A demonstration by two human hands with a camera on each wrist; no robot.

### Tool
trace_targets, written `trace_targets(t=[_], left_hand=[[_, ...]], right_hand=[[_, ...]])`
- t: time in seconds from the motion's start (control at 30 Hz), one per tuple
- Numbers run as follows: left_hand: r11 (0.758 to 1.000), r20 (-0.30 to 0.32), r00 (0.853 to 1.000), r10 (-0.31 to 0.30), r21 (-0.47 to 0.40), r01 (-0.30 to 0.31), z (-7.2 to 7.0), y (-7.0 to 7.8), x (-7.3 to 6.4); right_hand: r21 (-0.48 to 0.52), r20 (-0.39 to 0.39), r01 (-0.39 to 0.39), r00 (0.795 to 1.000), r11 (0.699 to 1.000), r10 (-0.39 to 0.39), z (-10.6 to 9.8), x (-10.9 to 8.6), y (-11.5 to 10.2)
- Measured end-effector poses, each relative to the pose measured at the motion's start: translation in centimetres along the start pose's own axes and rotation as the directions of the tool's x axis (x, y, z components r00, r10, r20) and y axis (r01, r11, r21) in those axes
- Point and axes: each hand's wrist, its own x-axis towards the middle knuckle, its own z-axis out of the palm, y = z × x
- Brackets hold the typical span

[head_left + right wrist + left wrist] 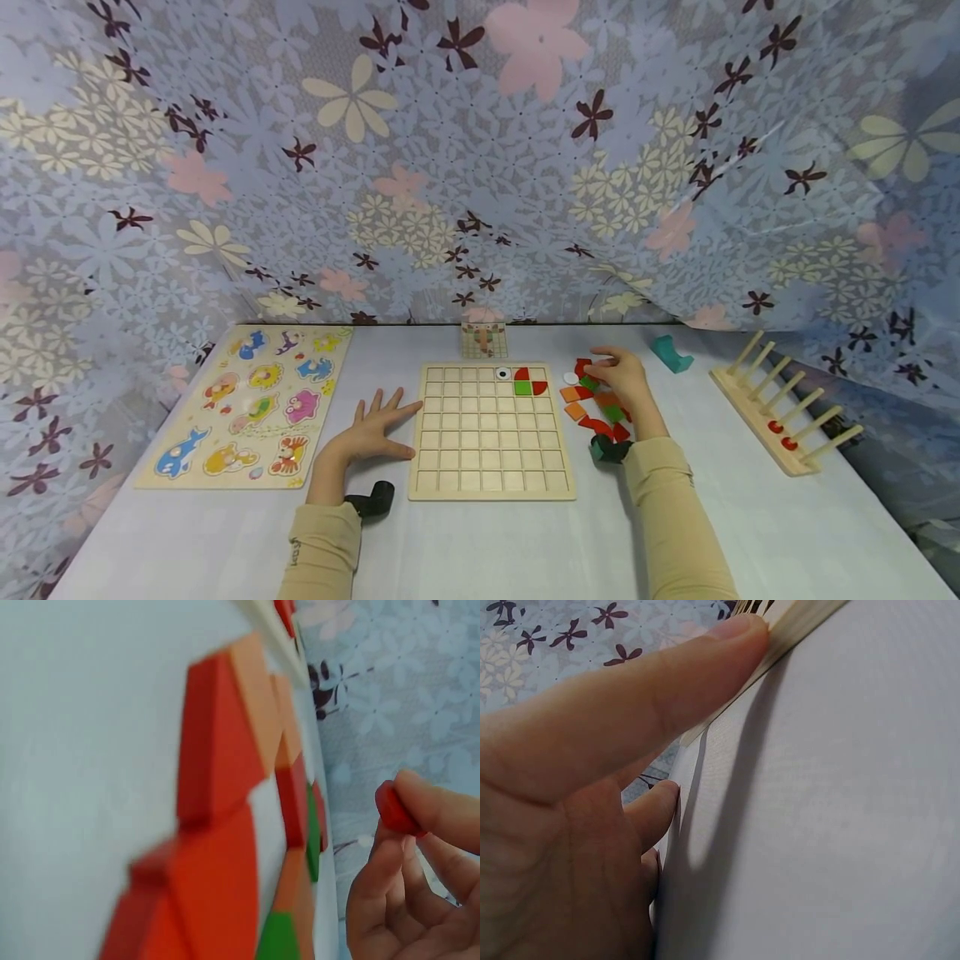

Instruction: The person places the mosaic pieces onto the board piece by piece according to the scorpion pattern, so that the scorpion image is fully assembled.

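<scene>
A pale wooden grid board [491, 433] lies in the middle of the table, with a white eye-dot tile [502, 374], red quarter-round pieces [539, 388] and a green square [522, 387] in its upper right cells. My left hand [372, 432] is spread flat beside the board, thumb and index finger at its left edge. Over the loose pieces to the right hovers my right hand [624, 379]. Its fingertips pinch a small red block [396, 808], whose full shape the fingers hide. Below it lie red, orange [575, 411] and green pieces.
A small pattern card [483, 340] stands behind the board. At left lies a sea-animal puzzle board [247, 408]. On the right are a teal curved block [671, 355] and a wooden peg rack [765, 412] with red beads. A floral cloth [480, 167] hangs behind the table.
</scene>
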Motion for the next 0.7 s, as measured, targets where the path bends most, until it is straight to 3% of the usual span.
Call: trace_targets(t=[0.17, 0.47, 0.7], left_hand=[[1.0, 0.002, 1.0, -0.002, 0.0, 0.002, 0.1, 0.0, 0.0], [1.0, 0.006, 1.0, 0.001, -0.001, -0.001, 0.1, 0.0, 0.0], [1.0, 0.012, 1.0, 0.002, 0.0, -0.002, 0.0, 0.0, 0.1]], right_hand=[[0.142, 0.063, 0.01, 0.998, 0.99, -0.019, 0.5, -0.1, -0.4], [0.198, 0.081, 0.037, 0.995, 0.98, -0.054, 1.7, -0.3, -0.6], [0.316, 0.098, 0.027, 0.993, 0.948, -0.061, 2.3, -0.4, -0.7]])
